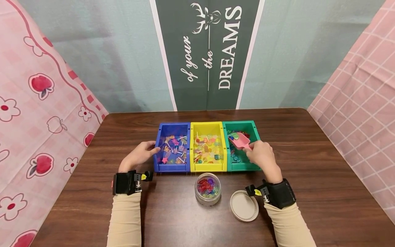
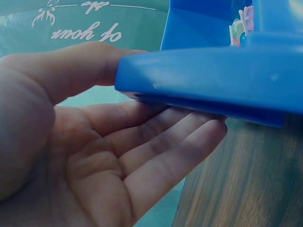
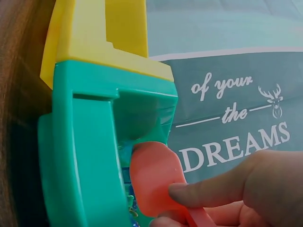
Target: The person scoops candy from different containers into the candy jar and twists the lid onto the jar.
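In the head view my left hand [image 1: 139,155] holds the left side of a blue bin [image 1: 172,168]. The left wrist view has the thumb over the rim and the fingers under the wall. My right hand [image 1: 262,156] grips the handle of a small pink scoop [image 1: 240,141], its blade over the green bin [image 1: 243,167]. Green and blue pieces [image 1: 234,136] lie on the scoop's blade; red, green and blue beads are in that bin. Between them stands a yellow bin [image 1: 208,167] with small lollipop-like charms; similar charms [image 1: 176,148] lie in the blue bin.
A clear jar [image 1: 208,202] with red, purple and green pieces stands in front of the yellow bin. To its right lies a round pale lid [image 1: 244,206], near my right wrist. The dark wooden table [image 1: 179,219] meets a curtain behind the bins.
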`<action>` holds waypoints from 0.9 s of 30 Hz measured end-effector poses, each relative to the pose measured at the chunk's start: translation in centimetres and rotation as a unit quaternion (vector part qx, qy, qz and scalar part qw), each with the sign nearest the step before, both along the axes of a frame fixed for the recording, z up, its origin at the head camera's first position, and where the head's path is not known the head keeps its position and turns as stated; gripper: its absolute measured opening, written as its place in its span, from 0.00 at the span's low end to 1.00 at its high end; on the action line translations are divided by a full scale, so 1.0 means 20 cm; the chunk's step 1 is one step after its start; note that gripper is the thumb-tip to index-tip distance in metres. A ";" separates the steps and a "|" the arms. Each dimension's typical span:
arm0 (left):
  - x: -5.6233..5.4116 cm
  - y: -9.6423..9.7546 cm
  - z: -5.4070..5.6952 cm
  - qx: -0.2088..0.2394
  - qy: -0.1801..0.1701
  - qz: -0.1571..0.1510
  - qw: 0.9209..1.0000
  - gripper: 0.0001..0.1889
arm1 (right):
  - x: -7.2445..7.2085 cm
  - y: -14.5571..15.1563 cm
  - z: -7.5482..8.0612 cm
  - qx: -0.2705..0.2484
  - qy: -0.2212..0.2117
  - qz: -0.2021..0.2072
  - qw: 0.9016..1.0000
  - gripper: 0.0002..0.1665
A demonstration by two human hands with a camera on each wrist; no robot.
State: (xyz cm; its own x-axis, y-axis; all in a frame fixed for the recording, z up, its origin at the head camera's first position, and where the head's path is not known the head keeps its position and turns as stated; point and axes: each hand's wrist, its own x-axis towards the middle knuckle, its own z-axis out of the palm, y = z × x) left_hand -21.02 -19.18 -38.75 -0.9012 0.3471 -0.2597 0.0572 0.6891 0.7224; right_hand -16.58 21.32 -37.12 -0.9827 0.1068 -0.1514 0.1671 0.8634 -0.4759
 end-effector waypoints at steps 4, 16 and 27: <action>0.00 0.00 0.00 0.001 0.002 0.000 1.000 0.24 | 0.01 0.01 0.02 -0.009 -0.010 -0.004 1.000 0.26; 0.00 0.01 0.00 0.004 0.008 0.000 1.000 0.23 | 0.02 0.06 0.06 -0.025 -0.015 -0.011 0.999 0.27; 0.00 0.00 0.01 -0.002 0.010 -0.003 1.000 0.23 | 0.02 0.10 0.08 -0.045 -0.033 0.006 0.998 0.26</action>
State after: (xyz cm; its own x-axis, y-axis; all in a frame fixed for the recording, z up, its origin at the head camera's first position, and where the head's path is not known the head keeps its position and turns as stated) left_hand -21.02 -19.09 -38.65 -0.9043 0.3514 -0.2426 0.0759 0.6914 0.7184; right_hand -16.25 23.32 -35.59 -0.9714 0.0784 -0.2242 0.1909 0.8195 -0.5403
